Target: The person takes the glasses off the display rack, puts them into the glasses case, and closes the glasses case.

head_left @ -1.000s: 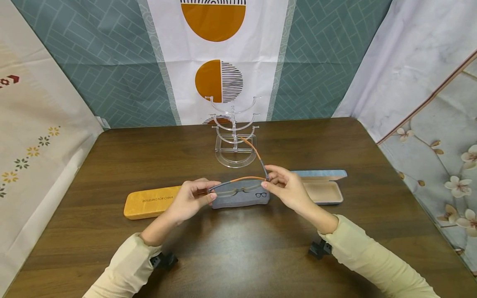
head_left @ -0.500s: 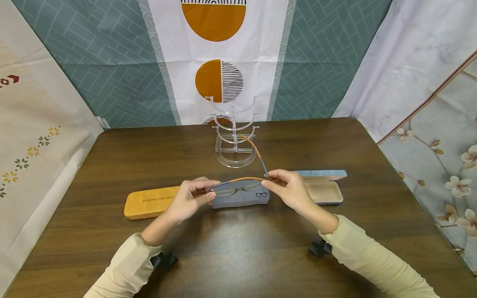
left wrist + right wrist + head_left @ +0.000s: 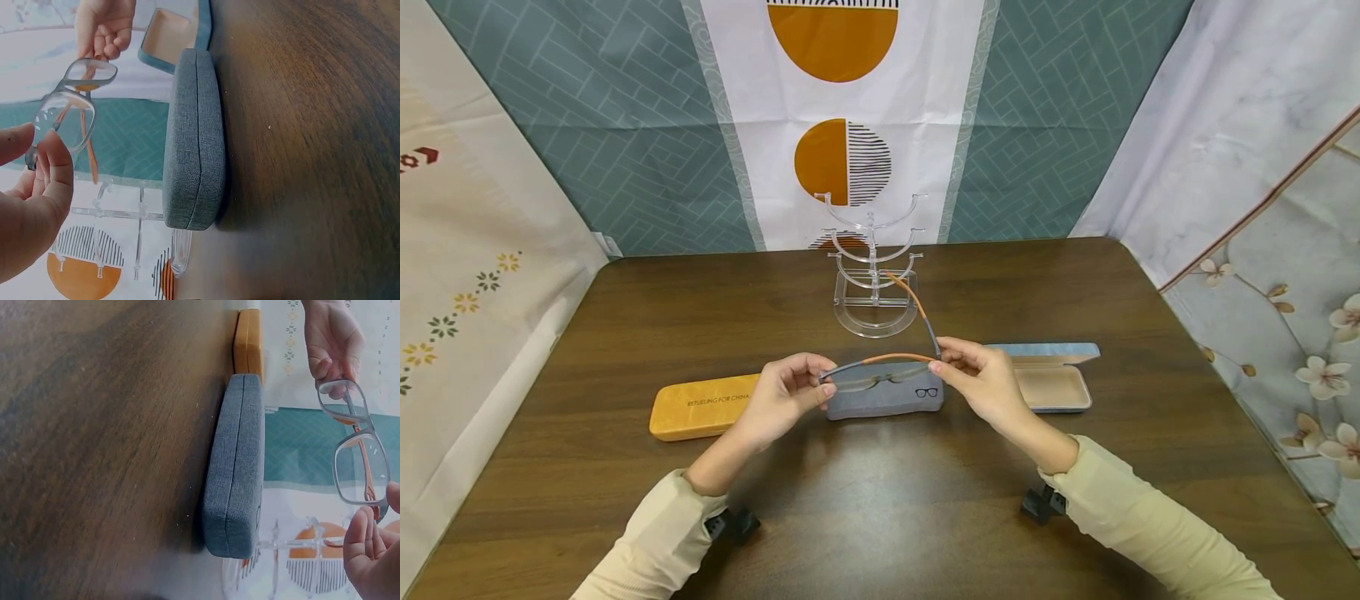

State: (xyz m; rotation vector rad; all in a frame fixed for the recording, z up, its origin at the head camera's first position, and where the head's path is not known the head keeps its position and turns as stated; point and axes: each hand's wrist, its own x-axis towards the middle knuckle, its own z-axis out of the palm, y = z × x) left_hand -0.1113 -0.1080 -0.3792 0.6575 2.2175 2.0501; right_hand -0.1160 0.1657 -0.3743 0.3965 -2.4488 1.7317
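Observation:
A pair of glasses (image 3: 898, 357) with a grey front and orange-tipped temples is held up between both hands, its temples spread and pointing away. My left hand (image 3: 786, 393) pinches the left corner of the frame between thumb and fingers. At the opposite corner, the right hand (image 3: 983, 382) pinches the frame by the hinge. Both lenses and the bridge (image 3: 64, 87) show in the left wrist view. Below the glasses lies a shut grey glasses case (image 3: 880, 405) with a small glasses print; the frame is above it, apart from it.
A yellow glasses case (image 3: 703, 407) with lettering lies left, partly behind the left hand. On the right, a light-blue case (image 3: 1060, 385) stands open, showing its beige lining. Behind the glasses rises a clear tiered display stand (image 3: 874, 287). Everything rests on a brown wooden table (image 3: 880, 508).
The left hand's fingers have shifted slightly on the corner of the frame, the index finger bending more. The glasses and the right hand stay nearly in place.

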